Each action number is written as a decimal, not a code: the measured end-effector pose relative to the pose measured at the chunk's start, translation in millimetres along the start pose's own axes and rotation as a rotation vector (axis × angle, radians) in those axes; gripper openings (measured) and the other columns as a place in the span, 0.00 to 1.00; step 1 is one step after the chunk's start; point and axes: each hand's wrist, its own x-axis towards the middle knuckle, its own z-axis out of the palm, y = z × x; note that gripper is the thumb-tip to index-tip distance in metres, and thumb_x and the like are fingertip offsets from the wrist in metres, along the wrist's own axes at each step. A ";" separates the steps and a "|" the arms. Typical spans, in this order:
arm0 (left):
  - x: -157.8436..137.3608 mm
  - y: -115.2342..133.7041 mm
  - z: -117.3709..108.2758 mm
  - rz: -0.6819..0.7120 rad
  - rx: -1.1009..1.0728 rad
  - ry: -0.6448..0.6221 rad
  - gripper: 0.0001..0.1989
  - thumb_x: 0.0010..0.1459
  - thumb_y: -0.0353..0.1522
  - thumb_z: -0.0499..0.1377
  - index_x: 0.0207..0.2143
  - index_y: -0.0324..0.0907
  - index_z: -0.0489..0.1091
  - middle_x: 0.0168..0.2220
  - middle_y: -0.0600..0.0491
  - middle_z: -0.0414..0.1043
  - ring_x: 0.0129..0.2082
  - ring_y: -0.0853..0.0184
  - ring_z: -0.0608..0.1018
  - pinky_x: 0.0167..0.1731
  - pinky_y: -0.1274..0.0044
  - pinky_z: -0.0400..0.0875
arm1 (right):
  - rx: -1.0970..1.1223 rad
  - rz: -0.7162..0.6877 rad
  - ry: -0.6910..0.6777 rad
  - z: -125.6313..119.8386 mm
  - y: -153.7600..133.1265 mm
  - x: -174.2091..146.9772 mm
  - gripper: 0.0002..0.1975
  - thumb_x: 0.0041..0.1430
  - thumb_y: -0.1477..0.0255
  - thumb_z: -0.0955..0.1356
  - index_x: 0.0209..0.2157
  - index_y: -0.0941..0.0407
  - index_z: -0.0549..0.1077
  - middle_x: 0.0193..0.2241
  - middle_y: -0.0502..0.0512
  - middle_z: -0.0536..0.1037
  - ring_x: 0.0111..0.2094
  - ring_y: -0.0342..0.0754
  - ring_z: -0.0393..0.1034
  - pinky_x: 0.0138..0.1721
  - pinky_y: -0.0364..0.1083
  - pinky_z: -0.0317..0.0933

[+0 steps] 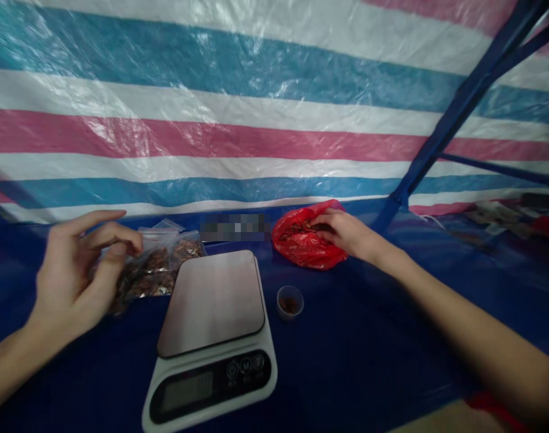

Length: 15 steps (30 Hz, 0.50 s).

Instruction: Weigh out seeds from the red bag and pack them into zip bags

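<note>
Reaching right hand: From the head view, the right hand [344,231] was at the mouth of the red plastic bag [308,257], with its fingers bent down among the brown dried pieces [296,228].

Right grip: The thumb and the fingers stood near to each other, but their tips were partly hidden in the bag, so I could not tell if they were pinching some pieces or only touching them.

Left hand: The left hand [78,276] was loosely curled, the index finger stretched above the others and nothing visible between finger and thumb; it was near the transparent packets [154,273].

Spill risk: In my judgement, pieces could drop on the blue table covering [355,343] if the right hand took too many at once, or if the soft side of the bag folded under the wrist.

Cup risk: The small plastic cup [290,290] looked light, and it could be tipped over if the right forearm passed low toward the kitchen scale [215,300].

Bag against grip: The red plastic bag lay crumpled directly under the right fingers, to the right of the kitchen scale and farther away than the small plastic cup.

Left side: The transparent packets, filled with similar brown pieces, lay between the left hand and the kitchen scale, well apart from the bag.
</note>
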 end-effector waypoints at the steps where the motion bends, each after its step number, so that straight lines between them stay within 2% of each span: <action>1: 1.2 -1.6 -0.9 0.033 -0.005 -0.031 0.25 0.67 0.32 0.58 0.65 0.49 0.61 0.34 0.56 0.74 0.33 0.65 0.80 0.37 0.71 0.77 | 0.014 -0.012 -0.008 0.6 -1.2 0.4 0.15 0.65 0.77 0.72 0.52 0.55 0.81 0.51 0.61 0.82 0.53 0.59 0.77 0.59 0.59 0.69; 5: 6.7 -8.0 -6.0 0.104 0.015 -0.067 0.23 0.70 0.30 0.54 0.65 0.45 0.59 0.35 0.56 0.72 0.33 0.68 0.79 0.40 0.73 0.76 | 0.065 0.011 -0.019 -1.3 -14.5 3.2 0.11 0.71 0.75 0.67 0.49 0.55 0.81 0.49 0.61 0.82 0.51 0.56 0.76 0.56 0.56 0.69; 9: 11.3 -12.4 -11.0 0.011 0.105 -0.049 0.20 0.71 0.32 0.52 0.64 0.43 0.59 0.36 0.55 0.73 0.37 0.66 0.79 0.46 0.69 0.76 | 0.069 0.027 -0.002 2.4 -21.0 6.9 0.16 0.68 0.83 0.64 0.46 0.56 0.80 0.48 0.62 0.81 0.49 0.54 0.76 0.53 0.52 0.69; 13: 14.2 -24.0 -15.5 -0.025 0.160 -0.019 0.20 0.71 0.34 0.50 0.63 0.43 0.60 0.36 0.54 0.74 0.37 0.63 0.79 0.45 0.68 0.76 | 0.077 0.011 0.014 4.2 -21.8 9.2 0.18 0.66 0.82 0.66 0.54 0.59 0.79 0.53 0.68 0.79 0.55 0.58 0.74 0.59 0.55 0.65; 15: 14.3 -31.9 -17.7 -0.026 0.178 -0.016 0.21 0.70 0.34 0.50 0.63 0.43 0.60 0.36 0.54 0.74 0.36 0.63 0.79 0.44 0.68 0.76 | 0.090 -0.015 0.002 2.3 -22.0 9.4 0.19 0.65 0.82 0.67 0.55 0.59 0.78 0.54 0.68 0.79 0.55 0.58 0.75 0.59 0.54 0.66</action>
